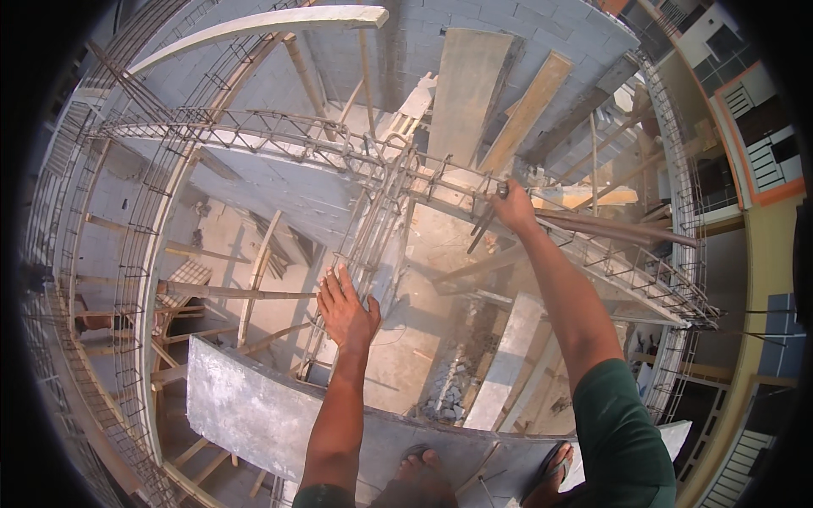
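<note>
My left hand (pixel 345 311) is open, its fingers spread over the rebar cage (pixel 373 224) that runs away from me in the middle. Whether the palm presses on the bars I cannot tell. Further off and to the right, my right hand (pixel 513 208) is closed round a dark metal tool that looks like pincers (pixel 481 230), its two legs sticking out below the fist. It is held at the crossing rebar cage (pixel 449 179), which lies along a beam form. The tool's head is mostly hidden by my fingers.
I stand in sandals on a grey board (pixel 254 406) high above the floor. Rubble (pixel 447 394) lies far below. Wooden props (pixel 258 275) and planks (pixel 470 93) lean against block walls (pixel 559 42). More rebar cages (pixel 677 161) run along the sides, with bar ends jutting out at right.
</note>
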`<action>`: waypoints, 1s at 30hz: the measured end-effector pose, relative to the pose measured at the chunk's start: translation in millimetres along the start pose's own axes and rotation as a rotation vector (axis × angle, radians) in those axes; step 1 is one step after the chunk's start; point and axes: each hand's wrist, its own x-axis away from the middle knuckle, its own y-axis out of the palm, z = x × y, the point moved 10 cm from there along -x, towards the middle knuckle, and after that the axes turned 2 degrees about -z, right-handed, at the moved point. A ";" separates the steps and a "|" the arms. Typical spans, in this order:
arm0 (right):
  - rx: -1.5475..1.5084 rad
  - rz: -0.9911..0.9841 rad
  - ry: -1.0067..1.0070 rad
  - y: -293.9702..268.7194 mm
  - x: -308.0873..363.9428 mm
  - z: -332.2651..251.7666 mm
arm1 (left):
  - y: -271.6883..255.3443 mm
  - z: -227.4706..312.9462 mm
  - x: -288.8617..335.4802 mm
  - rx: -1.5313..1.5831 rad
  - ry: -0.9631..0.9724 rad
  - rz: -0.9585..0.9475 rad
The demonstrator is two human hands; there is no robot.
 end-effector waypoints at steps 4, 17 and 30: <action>0.020 0.119 -0.136 -12.4 14.7 -14.4 | 5.9 -2.7 0.2 -0.017 -0.022 -0.060; 0.380 -0.514 -0.301 11.5 261.2 114.9 | -2.7 -12.6 6.9 0.045 -0.018 -0.073; 0.537 -0.975 0.003 -84.9 485.6 336.6 | -30.8 0.9 65.4 0.243 -0.026 -0.060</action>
